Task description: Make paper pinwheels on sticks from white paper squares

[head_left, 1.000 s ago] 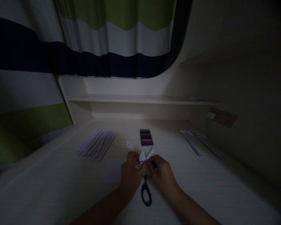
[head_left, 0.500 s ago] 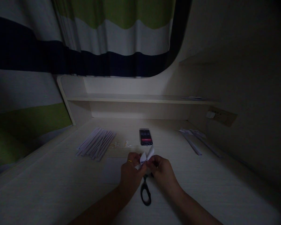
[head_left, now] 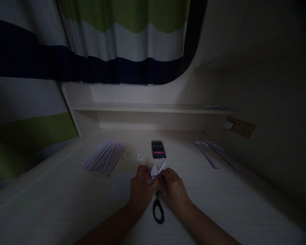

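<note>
Both of my hands meet over the middle of a pale wooden desk (head_left: 66, 204). My left hand (head_left: 141, 187), with a ring on one finger, and my right hand (head_left: 172, 190) pinch a small folded piece of white paper (head_left: 157, 169) between their fingertips. Two pointed flaps of the paper stick up above my fingers. Black-handled scissors (head_left: 158, 210) lie on the desk just under my hands, handles toward me.
A bundle of white paper strips (head_left: 104, 157) lies at the left. A phone (head_left: 158, 149) rests beyond my hands, with small paper bits (head_left: 132, 157) beside it. More strips (head_left: 211, 153) lie at the right near a wall socket (head_left: 238, 126). A shelf (head_left: 153, 107) and a striped curtain (head_left: 122, 44) stand behind.
My hands stay together on the folded paper and have shifted only slightly. The paper flaps sit a little lower between my fingers.
</note>
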Motion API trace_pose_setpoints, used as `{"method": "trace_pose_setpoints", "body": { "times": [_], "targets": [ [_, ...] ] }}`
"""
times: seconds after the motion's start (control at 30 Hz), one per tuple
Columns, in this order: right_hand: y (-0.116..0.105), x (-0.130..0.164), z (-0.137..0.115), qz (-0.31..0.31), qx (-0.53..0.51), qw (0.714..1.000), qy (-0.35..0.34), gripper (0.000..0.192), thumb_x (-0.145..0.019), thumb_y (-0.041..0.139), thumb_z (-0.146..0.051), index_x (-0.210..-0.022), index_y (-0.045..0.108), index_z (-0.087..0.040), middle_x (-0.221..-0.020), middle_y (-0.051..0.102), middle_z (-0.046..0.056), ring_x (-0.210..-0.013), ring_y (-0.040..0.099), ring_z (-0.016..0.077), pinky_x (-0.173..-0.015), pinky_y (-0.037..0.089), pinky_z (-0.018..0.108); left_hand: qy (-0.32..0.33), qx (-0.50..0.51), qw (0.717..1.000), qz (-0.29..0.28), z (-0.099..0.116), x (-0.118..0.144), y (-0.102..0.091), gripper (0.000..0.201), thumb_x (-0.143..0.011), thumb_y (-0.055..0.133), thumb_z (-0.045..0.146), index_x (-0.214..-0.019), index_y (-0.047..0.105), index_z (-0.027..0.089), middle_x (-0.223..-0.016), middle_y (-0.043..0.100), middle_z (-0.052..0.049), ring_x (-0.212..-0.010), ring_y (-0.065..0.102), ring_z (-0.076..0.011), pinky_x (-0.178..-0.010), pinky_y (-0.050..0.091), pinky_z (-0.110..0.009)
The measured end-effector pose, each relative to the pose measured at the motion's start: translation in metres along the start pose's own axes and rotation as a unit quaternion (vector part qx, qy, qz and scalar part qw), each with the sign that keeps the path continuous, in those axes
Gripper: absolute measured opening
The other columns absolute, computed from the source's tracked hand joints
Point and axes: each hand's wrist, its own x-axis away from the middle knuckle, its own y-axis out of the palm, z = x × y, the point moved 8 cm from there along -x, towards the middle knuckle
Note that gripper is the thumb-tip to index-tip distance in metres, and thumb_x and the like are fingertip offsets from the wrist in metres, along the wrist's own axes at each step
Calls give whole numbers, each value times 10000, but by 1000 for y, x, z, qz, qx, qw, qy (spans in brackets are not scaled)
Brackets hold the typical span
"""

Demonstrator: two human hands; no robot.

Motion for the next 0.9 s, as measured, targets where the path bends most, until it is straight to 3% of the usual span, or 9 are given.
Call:
{"method": "trace_pose_setpoints", "body": {
  "times": [0.17, 0.27, 0.43, 0.53, 0.63, 0.9],
  "targets": [
    [9, 0, 34, -53, -175, 963, 196, 121, -697, 467, -157, -619, 560, -148, -561, 579, 23, -518, 539, 146, -486, 401, 225, 1, 1, 1000, -5, 0, 0, 2, 247, -584, 604, 220, -756, 427, 218, -702, 651, -1, -647, 646, -166, -532, 482, -222],
    [9, 0, 37, -48, -222, 949, 219, 130, -697, 493, -201, -617, 578, -146, -567, 600, 26, -521, 548, 147, -494, 412, 230, 4, 1, 1000, 16, 1, -1, -2, 256, -573, 615, 208, -740, 422, 217, -616, 616, 30, -582, 629, -150, -505, 467, -212],
    [-9, -5, 18, -8, -127, 985, 114, 136, -721, 531, -200, -819, 599, -135, -682, 609, 47, -598, 545, 154, -578, 431, 261, -3, 61, 996, 59, -8, -8, -9, 304, -548, 633, 182, -755, 411, 206, -542, 516, 80, -514, 582, -114, -460, 429, -181],
    [-16, -5, -1, 19, -42, 999, -13, 117, -770, 486, -163, -788, 596, -128, -702, 596, 65, -657, 521, 175, -630, 415, 298, -17, 124, 991, 57, -15, -11, -6, 330, -543, 638, 175, -763, 393, 203, -558, 508, 81, -530, 584, -115, -476, 438, -184],
    [-16, -1, -16, 36, 35, 993, -107, 172, -807, 437, -134, -743, 596, -118, -686, 579, 75, -660, 486, 184, -644, 382, 324, -28, 154, 987, 42, -16, -10, -3, 340, -552, 636, 171, -776, 382, 203, -596, 542, 67, -557, 598, -122, -494, 452, -193],
    [-9, 2, -19, 45, 155, 976, -144, 225, -836, 390, -105, -738, 593, -100, -654, 553, 78, -638, 446, 193, -623, 328, 328, -34, 190, 981, 22, -15, -8, -1, 363, -572, 634, 173, -822, 373, 210, -658, 582, 49, -604, 622, -138, -537, 480, -222]
  ]
}}
